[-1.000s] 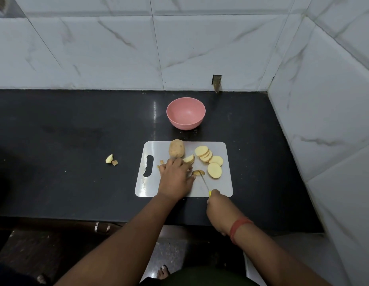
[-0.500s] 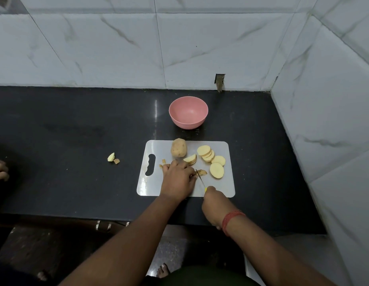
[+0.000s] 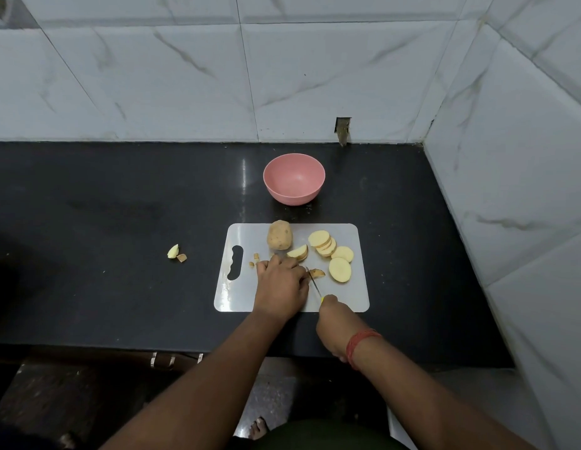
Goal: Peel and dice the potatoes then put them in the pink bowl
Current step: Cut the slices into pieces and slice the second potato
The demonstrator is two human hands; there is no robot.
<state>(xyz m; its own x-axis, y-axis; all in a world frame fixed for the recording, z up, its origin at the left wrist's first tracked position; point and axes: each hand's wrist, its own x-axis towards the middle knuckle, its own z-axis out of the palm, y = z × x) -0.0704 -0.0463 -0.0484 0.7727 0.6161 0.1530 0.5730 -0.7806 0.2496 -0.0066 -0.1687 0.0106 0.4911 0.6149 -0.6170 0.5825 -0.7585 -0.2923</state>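
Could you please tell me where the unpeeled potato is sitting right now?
In the head view, the unpeeled potato stands at the far edge of the white cutting board, just left of the stacked slices and directly in front of the pink bowl.

Black countertop (image 3: 120, 222) meets white marble-tiled wall (image 3: 185, 76).

pink bowl (image 3: 294, 178), frame centre. white cutting board (image 3: 357, 297) on black counter (image 3: 120, 222). pale yellow potato slices (image 3: 340, 269); grey-veined white wall tiles (image 3: 152, 76).

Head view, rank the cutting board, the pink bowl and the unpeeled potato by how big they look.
1. Cutting board
2. Pink bowl
3. Unpeeled potato

The bowl sits farther off, yet the order is plain.
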